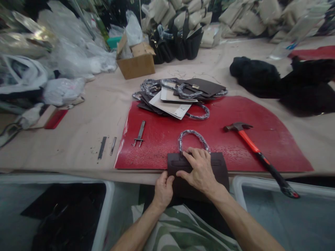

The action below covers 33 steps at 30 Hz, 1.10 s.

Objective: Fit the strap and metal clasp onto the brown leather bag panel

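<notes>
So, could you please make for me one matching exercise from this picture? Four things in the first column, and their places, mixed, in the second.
Column 1
1. Hammer
2. Left hand
3. Cardboard box
4. Right hand

Column 2
A. Beside the black bags
B. On top of the dark brown piece
C. On the red mat, handle reaching past its near edge
D. At the left edge of the dark brown piece

Pairs: 1-C, 2-D, 3-A, 4-B

Dim, soft light; edges blurred and stretched.
</notes>
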Each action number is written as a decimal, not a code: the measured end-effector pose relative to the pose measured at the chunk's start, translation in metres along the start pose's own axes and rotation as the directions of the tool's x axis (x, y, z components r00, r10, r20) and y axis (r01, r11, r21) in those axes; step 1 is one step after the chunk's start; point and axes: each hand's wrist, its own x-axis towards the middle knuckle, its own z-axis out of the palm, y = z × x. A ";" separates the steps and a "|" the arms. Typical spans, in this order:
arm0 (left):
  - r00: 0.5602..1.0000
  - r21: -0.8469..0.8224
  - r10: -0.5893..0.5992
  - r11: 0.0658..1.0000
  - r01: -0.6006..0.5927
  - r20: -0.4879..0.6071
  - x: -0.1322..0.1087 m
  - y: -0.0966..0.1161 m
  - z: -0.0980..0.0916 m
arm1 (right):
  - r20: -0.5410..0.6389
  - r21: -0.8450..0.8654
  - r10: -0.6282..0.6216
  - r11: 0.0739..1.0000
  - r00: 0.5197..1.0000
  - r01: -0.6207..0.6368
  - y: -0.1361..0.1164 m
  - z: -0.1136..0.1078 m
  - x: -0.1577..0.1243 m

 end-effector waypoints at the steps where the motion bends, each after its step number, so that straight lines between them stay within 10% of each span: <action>1: 1.000 0.022 0.007 1.000 -0.007 -0.012 0.001 -0.002 0.001 | 0.005 0.002 0.005 1.000 1.000 -0.005 0.000 0.000 0.001; 24: 0.999 0.009 0.016 1.000 -0.016 0.032 -0.001 -0.007 -0.002 | -0.047 0.036 0.011 0.999 0.999 -0.009 -0.003 0.004 -0.001; 29: 0.998 0.223 0.012 0.974 -0.025 0.063 -0.004 0.018 -0.041 | -0.124 -0.001 -0.069 0.998 0.990 0.070 0.002 0.006 -0.002; 33: 0.977 0.376 0.153 0.922 -0.089 -0.145 0.019 0.046 -0.099 | -0.199 -0.039 -0.155 0.988 0.968 0.151 0.010 0.014 0.000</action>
